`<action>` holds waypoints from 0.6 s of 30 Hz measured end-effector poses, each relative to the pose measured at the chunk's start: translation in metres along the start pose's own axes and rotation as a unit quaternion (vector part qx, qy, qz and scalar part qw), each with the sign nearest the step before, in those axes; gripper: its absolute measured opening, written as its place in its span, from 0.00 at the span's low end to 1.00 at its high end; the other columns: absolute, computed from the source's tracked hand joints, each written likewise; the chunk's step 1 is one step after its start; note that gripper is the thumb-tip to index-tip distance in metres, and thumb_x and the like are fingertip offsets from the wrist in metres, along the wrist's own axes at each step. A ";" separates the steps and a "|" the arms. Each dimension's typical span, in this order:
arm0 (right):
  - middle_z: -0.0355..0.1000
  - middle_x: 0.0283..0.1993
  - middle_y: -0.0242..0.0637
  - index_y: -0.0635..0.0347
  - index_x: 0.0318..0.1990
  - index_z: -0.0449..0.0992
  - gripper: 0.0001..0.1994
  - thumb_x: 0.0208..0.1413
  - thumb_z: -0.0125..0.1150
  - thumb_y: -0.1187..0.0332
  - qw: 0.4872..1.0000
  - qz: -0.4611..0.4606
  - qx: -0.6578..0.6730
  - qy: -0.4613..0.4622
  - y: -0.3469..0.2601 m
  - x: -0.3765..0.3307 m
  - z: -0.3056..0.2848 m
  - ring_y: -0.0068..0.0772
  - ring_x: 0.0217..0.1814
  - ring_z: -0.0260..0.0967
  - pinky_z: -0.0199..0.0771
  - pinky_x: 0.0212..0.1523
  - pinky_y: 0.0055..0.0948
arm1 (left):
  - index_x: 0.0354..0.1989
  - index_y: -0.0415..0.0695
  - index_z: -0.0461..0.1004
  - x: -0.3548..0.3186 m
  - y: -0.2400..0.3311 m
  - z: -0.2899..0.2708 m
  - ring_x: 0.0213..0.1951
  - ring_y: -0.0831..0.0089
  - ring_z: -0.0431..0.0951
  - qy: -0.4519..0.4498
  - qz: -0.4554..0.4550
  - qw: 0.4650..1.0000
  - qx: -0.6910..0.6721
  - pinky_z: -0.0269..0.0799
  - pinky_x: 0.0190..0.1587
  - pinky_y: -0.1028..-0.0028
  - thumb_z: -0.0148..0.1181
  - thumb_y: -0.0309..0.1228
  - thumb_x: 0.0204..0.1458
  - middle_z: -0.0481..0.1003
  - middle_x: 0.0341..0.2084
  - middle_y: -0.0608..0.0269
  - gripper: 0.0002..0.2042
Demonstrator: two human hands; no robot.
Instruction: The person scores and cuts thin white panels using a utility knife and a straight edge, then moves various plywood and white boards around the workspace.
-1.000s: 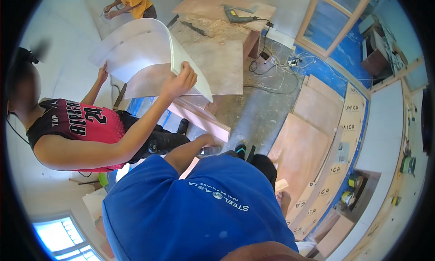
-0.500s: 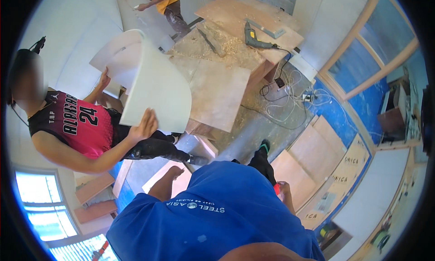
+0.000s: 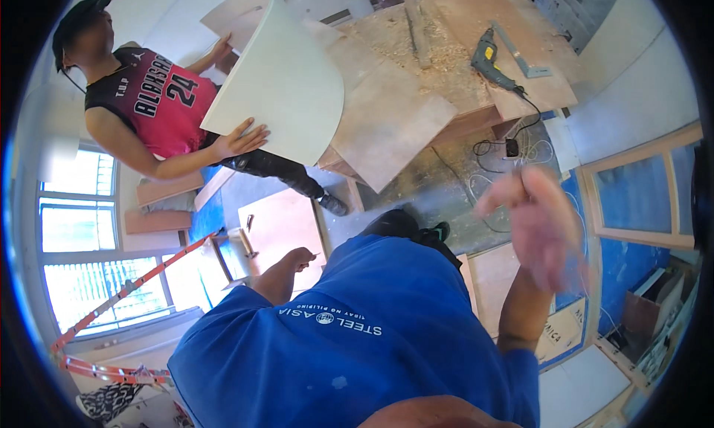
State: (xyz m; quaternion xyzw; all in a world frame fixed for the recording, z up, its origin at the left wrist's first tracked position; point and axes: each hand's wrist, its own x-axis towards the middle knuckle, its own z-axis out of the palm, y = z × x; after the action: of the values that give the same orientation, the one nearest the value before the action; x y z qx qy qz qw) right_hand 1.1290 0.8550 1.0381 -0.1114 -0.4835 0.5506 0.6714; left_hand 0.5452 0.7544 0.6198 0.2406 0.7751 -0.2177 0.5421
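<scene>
My left hand (image 3: 300,260) is beside my body, over a pale wood panel (image 3: 286,212) on the floor. Its fingers are curled closed, with a small thin tip sticking out that I cannot make out. Raised at the right, my right hand (image 3: 532,223) is smeared by motion, so its fingers and any content are unclear. A co-worker (image 3: 167,101) at the far left holds a curved white sheet (image 3: 286,86) upright with both hands, apart from mine.
A work table ahead carries wood shavings (image 3: 446,60), a power drill (image 3: 491,60), a metal square (image 3: 524,52) and a wooden strip (image 3: 418,34). Cords (image 3: 491,156) trail to the floor. An orange ladder (image 3: 134,285) stands at left, a wooden frame (image 3: 639,186) at right.
My right hand has risen from beside my body; the red thing in it no longer shows. My view has turned, and a person in yellow has left the picture. The co-worker still holds the sheet.
</scene>
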 end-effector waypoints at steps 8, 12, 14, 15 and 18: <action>0.71 0.53 0.45 0.64 0.59 0.70 0.30 0.57 0.65 0.50 0.921 -0.071 0.236 -0.301 -0.003 0.064 0.076 0.43 0.52 0.72 0.71 0.53 0.43 | 0.26 0.39 0.73 0.005 0.005 0.056 0.15 0.72 0.61 0.029 -0.009 0.993 -0.110 0.56 0.16 0.66 0.58 0.43 0.61 0.64 0.14 0.63 0.19; 0.72 0.51 0.42 0.64 0.59 0.70 0.28 0.56 0.66 0.55 0.969 -0.049 0.005 -0.243 0.002 0.081 0.038 0.37 0.51 0.72 0.70 0.51 0.36 | 0.24 0.40 0.74 0.013 0.024 0.075 0.15 0.69 0.65 0.011 0.036 0.994 -0.107 0.59 0.17 0.63 0.61 0.46 0.59 0.67 0.14 0.61 0.21; 0.72 0.51 0.40 0.64 0.59 0.70 0.28 0.56 0.67 0.57 0.962 0.053 -0.245 -0.113 0.070 0.082 -0.016 0.34 0.50 0.72 0.69 0.50 0.33 | 0.22 0.41 0.73 0.013 -0.027 0.080 0.15 0.71 0.64 0.041 -0.024 0.978 -0.202 0.58 0.16 0.64 0.61 0.45 0.58 0.66 0.14 0.63 0.20; 0.72 0.50 0.40 0.64 0.60 0.70 0.27 0.56 0.67 0.58 0.928 0.130 -0.347 -0.047 0.105 0.074 -0.053 0.33 0.50 0.72 0.69 0.49 0.31 | 0.22 0.42 0.72 0.015 -0.019 0.078 0.15 0.71 0.64 0.059 -0.016 0.973 -0.225 0.58 0.16 0.64 0.61 0.45 0.58 0.66 0.14 0.63 0.20; 0.76 0.44 0.41 0.63 0.39 0.79 0.09 0.50 0.66 0.72 0.814 0.270 -0.514 -0.033 0.215 0.020 -0.172 0.40 0.43 0.74 0.73 0.43 0.35 | 0.21 0.45 0.69 -0.008 0.037 0.085 0.14 0.72 0.62 0.080 0.036 0.956 -0.281 0.56 0.16 0.66 0.61 0.42 0.59 0.63 0.14 0.65 0.18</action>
State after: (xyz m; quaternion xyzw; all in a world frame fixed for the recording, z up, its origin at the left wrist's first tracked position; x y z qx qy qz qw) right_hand 1.1248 1.0167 0.8146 -0.5475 -0.6686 0.3844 0.3246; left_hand 0.6328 0.7320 0.5973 0.1229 0.8368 0.0481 0.5314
